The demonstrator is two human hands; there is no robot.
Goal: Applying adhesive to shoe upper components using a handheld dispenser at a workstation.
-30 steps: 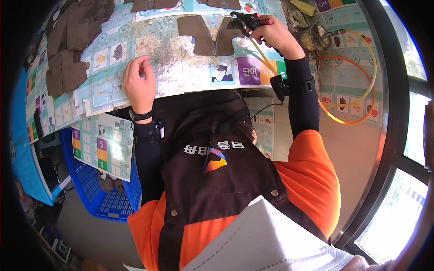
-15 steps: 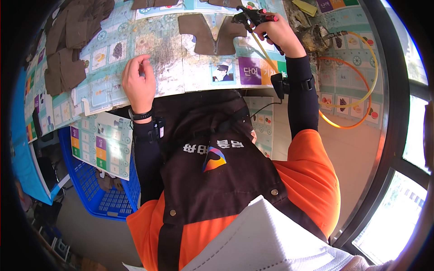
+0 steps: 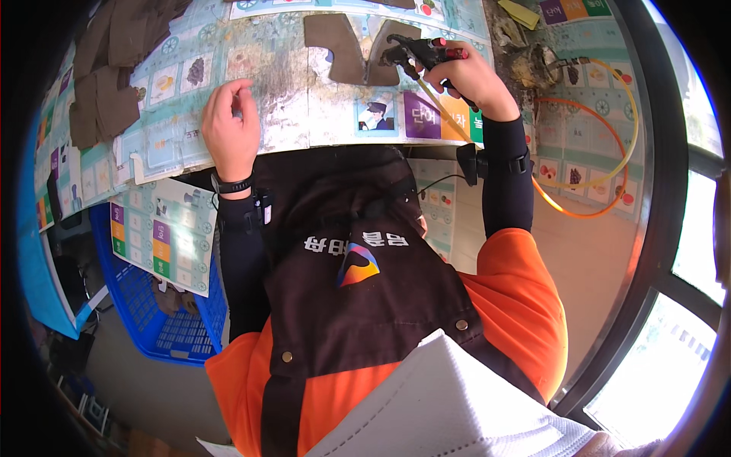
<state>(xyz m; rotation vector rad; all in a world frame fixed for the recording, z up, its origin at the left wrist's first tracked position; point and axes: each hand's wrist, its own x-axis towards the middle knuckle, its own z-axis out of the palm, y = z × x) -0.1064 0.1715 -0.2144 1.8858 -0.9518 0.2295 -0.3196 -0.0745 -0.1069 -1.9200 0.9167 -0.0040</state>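
Brown piece: flat on the table, ahead of the person and between the hands, nearer the right one. Matte, dark brown, thin sheet; a V-shaped notch splits it into two lobes joined at the narrow near end. Notch edge shows a paler grey line; outer left side cut inward in a curve. Right lobe partly covered by the spray gun, black with red fittings, whose front end lies over it; contact between the two cannot be told.

Right hand: closed around the spray gun. A thin yellowish tube runs from the gun toward the forearm.

Left hand: at the near edge of the table, palm inward, fingers together and loosely bent; appears empty.

Table: printed covering in pale blue and white with small pictures; brown-grey staining heaviest around the middle. Far left, an overlapping pile of brown pieces. Beyond the right hand, a dark crusted mass and a yellow scrap.

Room: yellow and orange hoses loop at right; past them, a dark window frame with bright glass. Lower left, a blue basket on grey floor, partly beneath a hanging printed sheet.
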